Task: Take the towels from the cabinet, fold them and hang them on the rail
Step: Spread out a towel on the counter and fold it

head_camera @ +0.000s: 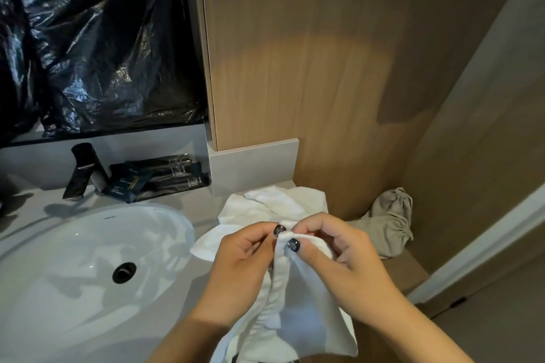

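Observation:
A white towel hangs down in front of me, bunched at its top edge. My left hand pinches that top edge between thumb and fingers. My right hand pinches the same edge right beside it, thumb on the front of the cloth. The two hands touch at the fingertips. More white towel lies crumpled on the grey counter just behind the hands. No rail is in view.
A white oval sink with a dark drain fills the lower left. A dark tap and dark sachets stand behind it. Black plastic sheet covers the mirror area. A wooden panel rises ahead; a grey drawstring bag sits on a ledge at right.

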